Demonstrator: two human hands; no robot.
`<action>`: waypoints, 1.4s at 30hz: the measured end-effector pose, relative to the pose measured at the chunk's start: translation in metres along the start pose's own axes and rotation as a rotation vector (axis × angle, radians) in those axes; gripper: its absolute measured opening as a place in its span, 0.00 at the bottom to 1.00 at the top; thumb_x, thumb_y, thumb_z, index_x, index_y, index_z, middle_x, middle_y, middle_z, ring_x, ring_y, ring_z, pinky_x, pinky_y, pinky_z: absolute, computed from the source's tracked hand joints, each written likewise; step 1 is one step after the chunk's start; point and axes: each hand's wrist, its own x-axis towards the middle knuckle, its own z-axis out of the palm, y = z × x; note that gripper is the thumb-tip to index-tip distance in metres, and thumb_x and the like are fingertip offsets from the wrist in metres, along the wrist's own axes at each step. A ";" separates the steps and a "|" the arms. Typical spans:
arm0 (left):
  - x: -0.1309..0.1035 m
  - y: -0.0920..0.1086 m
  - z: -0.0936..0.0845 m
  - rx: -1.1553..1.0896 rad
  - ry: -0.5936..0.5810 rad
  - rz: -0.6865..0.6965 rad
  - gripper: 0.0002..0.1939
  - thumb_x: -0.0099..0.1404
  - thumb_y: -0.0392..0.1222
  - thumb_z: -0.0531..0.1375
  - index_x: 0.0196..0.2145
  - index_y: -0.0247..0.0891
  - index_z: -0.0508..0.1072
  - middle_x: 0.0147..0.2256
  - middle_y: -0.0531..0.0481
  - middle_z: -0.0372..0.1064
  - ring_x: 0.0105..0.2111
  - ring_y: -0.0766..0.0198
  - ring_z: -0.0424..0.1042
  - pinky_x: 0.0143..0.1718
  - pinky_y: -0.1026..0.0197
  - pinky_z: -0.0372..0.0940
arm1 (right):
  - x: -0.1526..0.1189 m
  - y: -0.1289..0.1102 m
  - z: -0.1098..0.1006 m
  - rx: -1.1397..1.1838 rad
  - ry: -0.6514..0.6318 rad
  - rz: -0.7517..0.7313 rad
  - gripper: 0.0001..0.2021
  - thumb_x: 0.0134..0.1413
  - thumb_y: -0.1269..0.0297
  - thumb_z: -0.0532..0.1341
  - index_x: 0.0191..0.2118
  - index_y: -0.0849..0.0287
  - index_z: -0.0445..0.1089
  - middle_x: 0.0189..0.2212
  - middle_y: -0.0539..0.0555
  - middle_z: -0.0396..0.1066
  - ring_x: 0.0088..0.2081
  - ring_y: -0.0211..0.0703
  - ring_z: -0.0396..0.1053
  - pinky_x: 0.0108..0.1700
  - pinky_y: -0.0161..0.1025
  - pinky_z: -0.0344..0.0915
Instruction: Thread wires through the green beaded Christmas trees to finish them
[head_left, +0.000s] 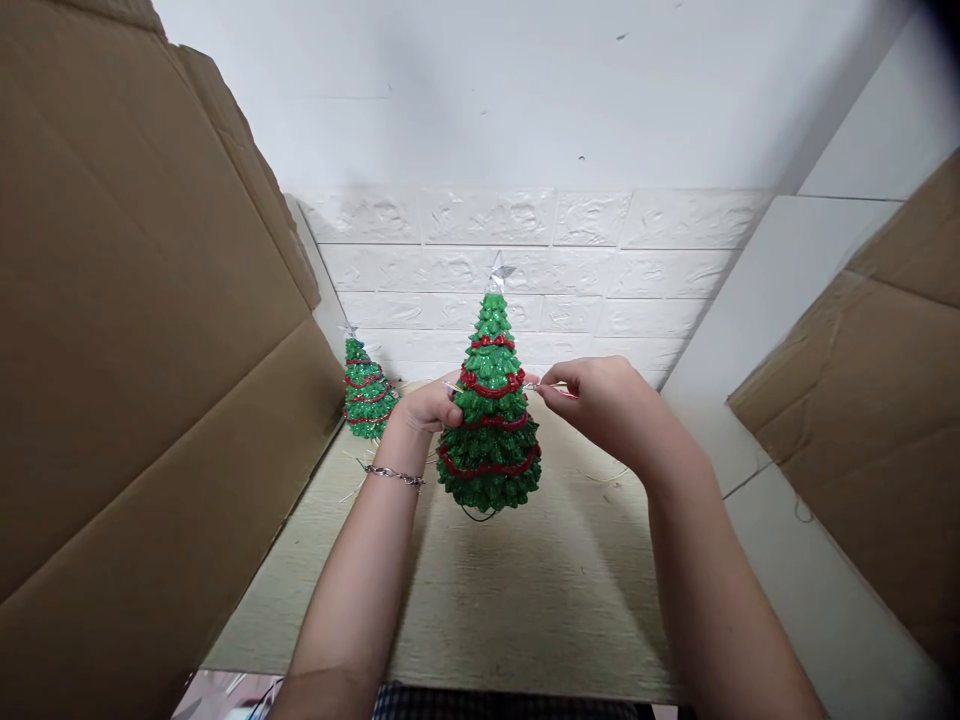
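Observation:
A green tree figure [491, 440] with red garlands and a clear star [499, 272] on top is held upright in the middle. My left hand [433, 405] grips it from the left and behind, its thumb at the tree's left side; the other fingers are mostly hidden. At the tree's right side my right hand [581, 388] pinches a thin pinkish strand [559, 391] between thumb and fingertips. A short pale strand end shows by the left thumb. Under the tree hangs a dark wire loop [478, 516].
A second, similar tree [366, 390] stands at the back left of the table [540, 610], with thin wires near it. More pale wire [606, 477] lies at right. Cardboard walls [150, 300] rise at left and right [885, 400]; a white brick-pattern wall [585, 270] is behind.

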 end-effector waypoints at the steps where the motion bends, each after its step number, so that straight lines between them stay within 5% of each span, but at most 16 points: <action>1: 0.000 0.000 0.000 0.002 -0.054 -0.010 0.53 0.15 0.58 0.70 0.45 0.36 0.71 0.36 0.38 0.74 0.46 0.36 0.67 0.43 0.46 0.64 | 0.000 0.000 0.000 -0.009 -0.004 0.010 0.14 0.55 0.61 0.54 0.22 0.57 0.69 0.19 0.51 0.67 0.21 0.36 0.57 0.25 0.35 0.45; 9: 0.004 -0.008 -0.005 -0.013 -0.195 -0.069 0.48 0.23 0.58 0.70 0.45 0.36 0.71 0.38 0.37 0.73 0.45 0.39 0.69 0.44 0.45 0.65 | 0.006 0.003 0.007 0.082 0.135 0.177 0.09 0.54 0.63 0.53 0.25 0.56 0.64 0.18 0.50 0.61 0.20 0.36 0.52 0.25 0.35 0.43; 13: 0.007 -0.007 -0.007 -0.055 -0.219 -0.107 0.38 0.31 0.56 0.70 0.40 0.34 0.73 0.36 0.37 0.73 0.42 0.42 0.71 0.43 0.46 0.66 | 0.017 0.016 0.008 0.551 0.332 0.305 0.11 0.55 0.60 0.51 0.24 0.56 0.57 0.18 0.48 0.59 0.19 0.34 0.53 0.23 0.33 0.47; 17: 0.008 -0.001 -0.006 -0.064 -0.087 -0.138 0.29 0.38 0.55 0.69 0.35 0.33 0.74 0.33 0.38 0.74 0.39 0.46 0.73 0.42 0.48 0.67 | 0.022 0.024 0.004 1.141 0.193 0.293 0.08 0.51 0.60 0.54 0.25 0.57 0.58 0.23 0.47 0.63 0.18 0.30 0.57 0.19 0.30 0.50; 21: 0.011 0.003 -0.005 -0.120 0.143 -0.077 0.25 0.43 0.59 0.66 0.32 0.36 0.74 0.32 0.42 0.74 0.38 0.50 0.73 0.43 0.49 0.67 | 0.024 0.022 0.010 1.322 0.160 0.311 0.07 0.48 0.61 0.55 0.26 0.56 0.56 0.19 0.44 0.61 0.12 0.27 0.51 0.13 0.29 0.39; 26: 0.013 0.013 -0.004 -0.158 0.316 -0.009 0.22 0.50 0.57 0.62 0.35 0.37 0.72 0.34 0.43 0.74 0.39 0.51 0.73 0.41 0.50 0.69 | 0.032 0.013 0.038 1.312 0.315 0.375 0.06 0.46 0.62 0.54 0.24 0.57 0.57 0.19 0.43 0.60 0.13 0.27 0.51 0.14 0.28 0.43; 33: 0.009 0.026 0.006 -0.015 0.458 0.089 0.23 0.45 0.46 0.69 0.38 0.35 0.70 0.38 0.45 0.73 0.37 0.58 0.73 0.40 0.57 0.69 | 0.024 0.006 0.038 0.910 0.323 0.124 0.09 0.46 0.58 0.61 0.30 0.57 0.74 0.29 0.51 0.74 0.32 0.39 0.68 0.33 0.35 0.63; 36: 0.009 0.025 0.011 0.066 0.500 0.087 0.23 0.44 0.44 0.69 0.38 0.35 0.70 0.38 0.44 0.73 0.35 0.58 0.73 0.38 0.57 0.68 | 0.019 0.002 0.037 0.814 0.288 0.096 0.08 0.47 0.59 0.61 0.31 0.55 0.75 0.32 0.52 0.75 0.33 0.40 0.70 0.36 0.38 0.64; 42: 0.013 0.020 0.012 0.177 0.513 0.089 0.25 0.42 0.43 0.69 0.38 0.35 0.70 0.39 0.43 0.72 0.36 0.57 0.72 0.39 0.55 0.66 | 0.017 -0.005 0.042 0.531 0.248 -0.018 0.07 0.49 0.65 0.56 0.26 0.57 0.70 0.21 0.48 0.69 0.25 0.35 0.63 0.28 0.33 0.56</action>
